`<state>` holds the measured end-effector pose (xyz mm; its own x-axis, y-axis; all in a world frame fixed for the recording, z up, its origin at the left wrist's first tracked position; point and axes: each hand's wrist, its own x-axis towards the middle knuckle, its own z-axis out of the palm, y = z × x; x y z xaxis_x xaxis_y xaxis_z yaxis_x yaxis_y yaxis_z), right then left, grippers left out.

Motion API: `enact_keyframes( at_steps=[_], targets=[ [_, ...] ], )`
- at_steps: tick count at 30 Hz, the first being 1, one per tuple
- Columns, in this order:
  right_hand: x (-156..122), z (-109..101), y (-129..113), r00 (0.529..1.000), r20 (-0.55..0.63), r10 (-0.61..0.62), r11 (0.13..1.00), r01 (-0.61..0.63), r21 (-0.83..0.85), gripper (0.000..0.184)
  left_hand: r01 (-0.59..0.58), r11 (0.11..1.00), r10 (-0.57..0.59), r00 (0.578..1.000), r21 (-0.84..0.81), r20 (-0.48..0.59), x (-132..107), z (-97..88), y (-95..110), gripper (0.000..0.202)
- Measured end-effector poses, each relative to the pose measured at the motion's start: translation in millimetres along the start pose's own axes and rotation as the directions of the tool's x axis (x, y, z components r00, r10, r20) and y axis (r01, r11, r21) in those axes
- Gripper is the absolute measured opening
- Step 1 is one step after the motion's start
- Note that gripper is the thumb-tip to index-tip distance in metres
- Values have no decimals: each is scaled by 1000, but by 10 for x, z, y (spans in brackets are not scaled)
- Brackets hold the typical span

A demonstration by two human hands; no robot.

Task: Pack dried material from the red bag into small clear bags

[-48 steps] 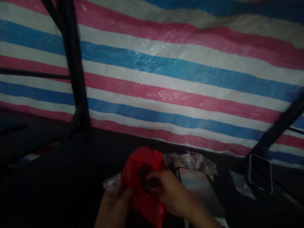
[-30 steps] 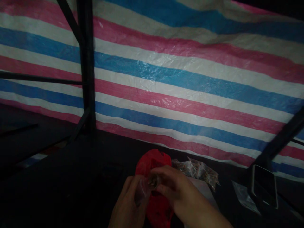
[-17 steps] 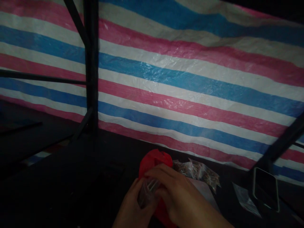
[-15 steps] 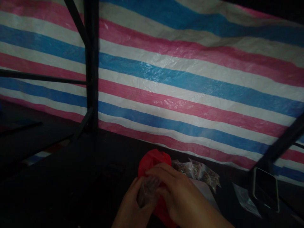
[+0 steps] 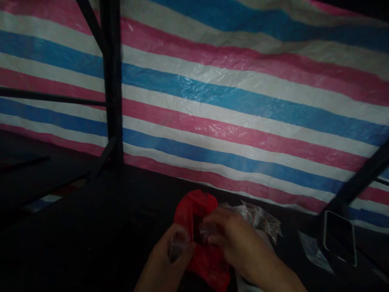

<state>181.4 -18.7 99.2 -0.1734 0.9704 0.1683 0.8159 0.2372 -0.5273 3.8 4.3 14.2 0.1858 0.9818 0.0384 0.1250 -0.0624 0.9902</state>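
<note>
A small clear plastic bag is gripped between the thumb and fingers of my left hand, its mouth facing up. My right hand has its fingertips closed on a clear, shiny piece, possibly plastic; dim light and blur hide just what it is. Behind and beneath both hands lies a red plastic bag, crumpled, with a dark opening between the hands. What is inside it cannot be made out.
Several clear zip bags with small brownish pieces lie behind my right hand. To the right are a flat clear bag and a phone on the dark table. A striped tarp and a black metal frame stand behind.
My hands have moved apart, the right one slightly right with the clear piece, the left one slightly left with the small bag. More of the red bag and its opening shows between them.
</note>
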Motion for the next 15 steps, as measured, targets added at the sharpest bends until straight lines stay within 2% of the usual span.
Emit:
enact_keyframes(
  at_steps=[2,4,6,10,15],
  targets=[
    [19,145,113,994,89,59,996,-53,-78,33,28,1000,-28,1000,-4,8,9,9,-9,17],
    [49,292,199,990,95,106,985,-91,-149,40,61,998,-61,998,-2,-10,26,18,-12,12],
    [85,387,241,987,81,138,968,-118,-222,50,82,997,-82,994,6,-75,50,16,-11,11],
    [143,395,216,981,89,172,944,-139,-299,55,92,991,-107,982,-100,-155,106,7,-31,14],
    [173,360,202,980,82,179,951,-150,-270,53,90,951,-141,977,-295,-160,153,96,-81,15]
  ],
)
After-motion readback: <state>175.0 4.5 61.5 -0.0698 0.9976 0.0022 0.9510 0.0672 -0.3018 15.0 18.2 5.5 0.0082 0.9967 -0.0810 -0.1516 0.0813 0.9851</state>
